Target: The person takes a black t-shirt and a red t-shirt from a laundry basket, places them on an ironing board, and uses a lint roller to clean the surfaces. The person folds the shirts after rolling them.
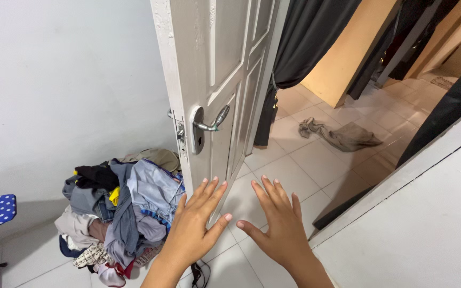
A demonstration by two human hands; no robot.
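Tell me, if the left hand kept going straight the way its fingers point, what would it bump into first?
Most likely the white door. The left hand is spread open, fingers aimed up at the door's lower edge, well below the metal handle. Depth is unclear, so whether it touches already cannot be told.

Your floor [316, 176] is pale tile. A heap of clothes [118, 213] lies beside the door, a crumpled cloth [348, 136] farther off, a dark cord [197, 273] nearest you.
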